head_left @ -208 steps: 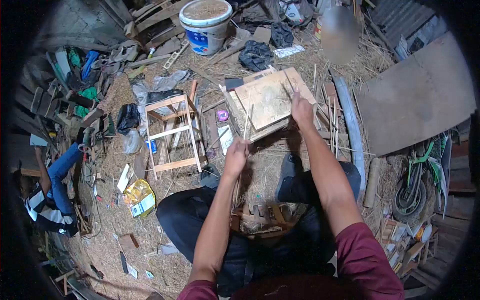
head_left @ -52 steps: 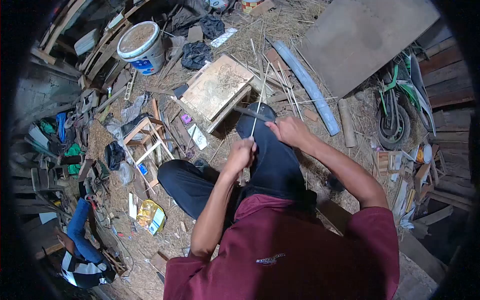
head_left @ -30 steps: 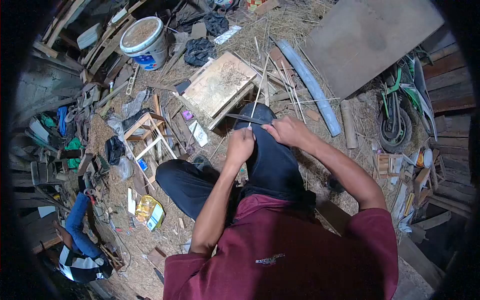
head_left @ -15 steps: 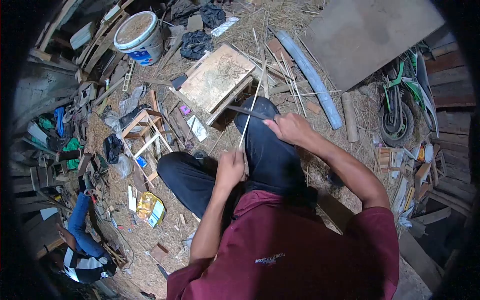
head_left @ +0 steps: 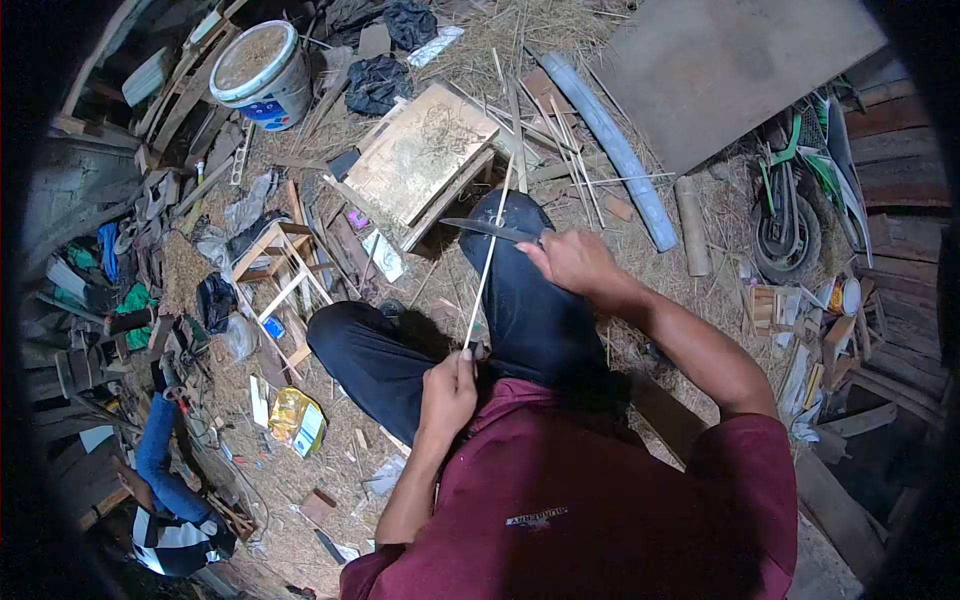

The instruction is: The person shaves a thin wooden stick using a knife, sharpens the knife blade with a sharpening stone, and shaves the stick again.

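My right hand (head_left: 578,262) is closed round the handle of a knife (head_left: 490,229), its blade pointing left above my raised knee. The blade crosses a thin pale bamboo strip (head_left: 487,266) and appears to touch it. In my left hand (head_left: 449,388), close to my lap, the strip's near end is pinched. From there the strip runs up over the knee, its far end near a low wooden block (head_left: 420,155) strewn with shavings.
A white bucket (head_left: 258,75) stands at upper left, a small wooden frame (head_left: 280,270) below it. More thin strips and a grey pipe (head_left: 610,145) lie ahead. A green bike (head_left: 800,200) is at right. Another person (head_left: 170,490) sits at lower left.
My left hand has drawn back toward my lap with the strip, so more of it shows between hand and blade. The knife stays over the knee, the view shifting slightly.
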Action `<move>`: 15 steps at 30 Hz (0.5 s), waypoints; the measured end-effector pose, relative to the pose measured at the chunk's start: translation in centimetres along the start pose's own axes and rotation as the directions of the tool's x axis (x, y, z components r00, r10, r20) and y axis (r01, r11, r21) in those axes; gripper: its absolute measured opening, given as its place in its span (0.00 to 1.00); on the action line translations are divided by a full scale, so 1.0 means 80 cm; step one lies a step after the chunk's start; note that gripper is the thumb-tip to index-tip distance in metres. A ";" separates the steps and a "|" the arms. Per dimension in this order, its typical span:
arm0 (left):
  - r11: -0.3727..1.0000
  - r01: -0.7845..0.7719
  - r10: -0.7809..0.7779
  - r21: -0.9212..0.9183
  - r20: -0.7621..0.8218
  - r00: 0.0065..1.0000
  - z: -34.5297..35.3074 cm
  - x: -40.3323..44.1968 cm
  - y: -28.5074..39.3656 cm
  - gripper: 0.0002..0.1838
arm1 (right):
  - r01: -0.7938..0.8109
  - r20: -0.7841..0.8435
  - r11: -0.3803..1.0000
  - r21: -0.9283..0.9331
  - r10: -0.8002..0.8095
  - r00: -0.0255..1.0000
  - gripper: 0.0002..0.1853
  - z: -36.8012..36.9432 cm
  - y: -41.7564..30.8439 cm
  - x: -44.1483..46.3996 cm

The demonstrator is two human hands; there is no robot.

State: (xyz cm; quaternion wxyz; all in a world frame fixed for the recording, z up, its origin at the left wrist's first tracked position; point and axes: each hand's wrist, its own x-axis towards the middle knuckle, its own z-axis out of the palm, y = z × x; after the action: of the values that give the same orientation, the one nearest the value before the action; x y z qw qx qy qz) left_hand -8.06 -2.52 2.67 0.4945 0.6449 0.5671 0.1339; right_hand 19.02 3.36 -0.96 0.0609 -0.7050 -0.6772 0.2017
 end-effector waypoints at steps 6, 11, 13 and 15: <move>0.996 0.075 -0.073 -0.052 0.034 0.997 -0.015 -0.028 -0.008 0.21 | 0.012 -0.017 0.998 -0.064 -0.013 1.000 0.34 0.008 -0.009 -0.007; 0.992 0.122 -0.121 -0.007 0.127 0.985 -0.039 -0.084 -0.030 0.21 | -0.187 -0.027 0.981 0.041 0.188 0.982 0.31 -0.002 0.004 0.003; 0.954 0.288 -0.282 -0.080 0.082 0.956 -0.048 -0.112 -0.055 0.22 | -0.168 -0.081 0.985 0.043 0.171 0.982 0.33 -0.005 0.017 0.001; 0.963 0.256 -0.250 -0.083 0.076 0.965 -0.048 -0.100 -0.064 0.23 | -0.134 -0.107 0.989 0.056 0.139 0.984 0.33 0.001 0.022 -0.009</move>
State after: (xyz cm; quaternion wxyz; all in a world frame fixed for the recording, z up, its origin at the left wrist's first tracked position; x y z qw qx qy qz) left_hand -16.49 -8.24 3.51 0.5548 0.5477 0.6218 0.0745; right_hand 20.64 2.48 -1.56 0.1016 -0.7580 -0.6178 0.1825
